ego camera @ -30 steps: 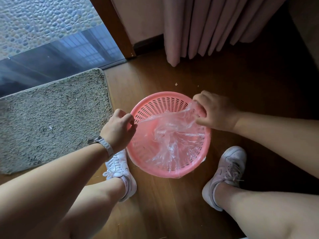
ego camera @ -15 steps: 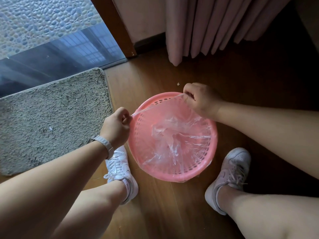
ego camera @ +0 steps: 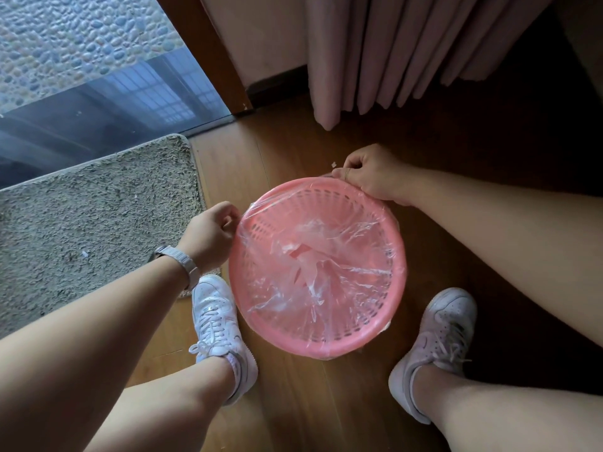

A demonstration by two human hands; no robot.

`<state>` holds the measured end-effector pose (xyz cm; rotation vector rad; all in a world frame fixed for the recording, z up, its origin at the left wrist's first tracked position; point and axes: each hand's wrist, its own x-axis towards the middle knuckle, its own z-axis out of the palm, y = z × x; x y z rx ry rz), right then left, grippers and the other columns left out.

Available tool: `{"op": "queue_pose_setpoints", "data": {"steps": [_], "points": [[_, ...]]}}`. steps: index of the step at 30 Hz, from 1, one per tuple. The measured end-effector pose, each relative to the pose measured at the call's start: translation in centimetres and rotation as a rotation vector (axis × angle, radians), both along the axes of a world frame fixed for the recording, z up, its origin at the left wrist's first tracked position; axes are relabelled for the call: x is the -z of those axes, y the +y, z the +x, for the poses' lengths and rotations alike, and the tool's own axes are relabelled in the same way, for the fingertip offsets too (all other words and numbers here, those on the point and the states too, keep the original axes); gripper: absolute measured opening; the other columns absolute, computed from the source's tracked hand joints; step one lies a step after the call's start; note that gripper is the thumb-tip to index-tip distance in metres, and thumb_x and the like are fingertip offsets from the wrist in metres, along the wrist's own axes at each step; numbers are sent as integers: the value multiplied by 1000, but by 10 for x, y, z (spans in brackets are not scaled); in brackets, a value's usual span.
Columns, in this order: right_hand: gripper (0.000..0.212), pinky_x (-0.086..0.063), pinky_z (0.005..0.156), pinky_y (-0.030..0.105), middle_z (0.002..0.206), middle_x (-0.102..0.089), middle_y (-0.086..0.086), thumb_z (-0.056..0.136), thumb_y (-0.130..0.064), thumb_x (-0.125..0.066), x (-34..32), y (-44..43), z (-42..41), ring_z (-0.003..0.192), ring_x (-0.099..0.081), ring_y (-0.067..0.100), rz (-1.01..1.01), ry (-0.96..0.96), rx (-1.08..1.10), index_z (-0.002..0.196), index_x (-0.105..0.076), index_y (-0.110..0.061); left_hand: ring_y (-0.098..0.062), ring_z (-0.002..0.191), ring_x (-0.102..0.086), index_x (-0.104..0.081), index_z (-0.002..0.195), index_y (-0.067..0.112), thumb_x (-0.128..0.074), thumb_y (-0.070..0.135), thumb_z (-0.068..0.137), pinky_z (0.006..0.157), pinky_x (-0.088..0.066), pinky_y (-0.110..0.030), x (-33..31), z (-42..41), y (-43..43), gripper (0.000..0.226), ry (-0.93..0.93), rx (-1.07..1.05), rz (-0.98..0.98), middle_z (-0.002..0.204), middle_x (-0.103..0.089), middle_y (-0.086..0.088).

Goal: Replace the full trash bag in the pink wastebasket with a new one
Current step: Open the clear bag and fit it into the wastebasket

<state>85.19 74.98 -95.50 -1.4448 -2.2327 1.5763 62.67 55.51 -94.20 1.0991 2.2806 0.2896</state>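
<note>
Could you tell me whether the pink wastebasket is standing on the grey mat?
No, the pink wastebasket stands on the wooden floor, beside the grey mat rather than on it.

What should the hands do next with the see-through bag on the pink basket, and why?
Probably tug the edge of the clear bag down over the far rim of the pink wastebasket. The left hand and right hand each pinch that edge at the rim, and the near rim already looks wrapped, so the stretch between them seems last.
</note>
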Motion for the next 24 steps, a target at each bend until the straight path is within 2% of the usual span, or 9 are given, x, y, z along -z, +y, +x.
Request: {"op": "queue_pose_setpoints", "data": {"steps": [4, 9, 11, 15, 17, 21, 24], "points": [[35, -42, 54, 25, 61, -56, -2, 87, -33, -68, 9, 0, 0, 57, -49, 9, 136, 36, -30, 59, -59, -13, -15, 59, -51, -62, 82, 19, -54, 14, 91, 53, -38, -22, 1, -4, 3, 14, 1, 46, -12, 67, -61, 1], [36, -39, 50, 24, 63, -61, 4, 87, -38, -66, 8, -1, 13, 56, -50, 10, 195, 37, -155, 65, -64, -11, -27, 63, -59, -58, 81, 22, -49, 17, 87, 58, -50, -35, 5, -10, -4, 12, -3, 235, -49, 65, -63, 0], [35, -39, 50, 24, 62, -59, 2, 87, -37, -67, 8, 0, 15, 56, -49, 9, 183, 45, -184, 65, -63, -11, -27, 62, -57, -57, 80, 20, -49, 18, 87, 57, -50, -36, 7, -11, -4, 11, 2, 277, -42, 63, -61, 0], [39, -35, 49, 15, 56, -50, -3, 87, -32, -69, 15, 2, 16, 50, -45, 2, 190, 39, -236, 58, -56, -9, -27, 60, -55, -55, 73, 16, -52, 14, 88, 55, -47, -36, 11, -10, -5, 15, 31, 325, -82, 61, -59, 2], [42, -35, 48, 24, 54, -49, -1, 85, -35, -69, 23, 1, 22, 50, -41, 5, 199, 20, -236, 56, -53, -10, -25, 58, -52, -54, 72, 18, -56, 17, 87, 54, -45, -34, 13, -7, -8, 16, 48, 322, -89, 59, -57, 5], [28, -40, 53, 25, 62, -57, -4, 85, -39, -68, 19, -5, 32, 56, -48, 9, 203, 11, -207, 68, -61, -17, -23, 60, -55, -64, 77, 20, -61, 17, 85, 56, -42, -30, 10, -2, -11, 9, 54, 261, -29, 63, -60, 5], [20, -46, 57, 27, 71, -58, -6, 87, -39, -64, 1, -9, 33, 65, -54, 11, 279, 48, -175, 82, -63, -20, -23, 68, -60, -65, 83, 20, -59, 17, 87, 63, -44, -29, 1, 0, -10, 8, 33, 158, 63, 72, -64, 3]]}}
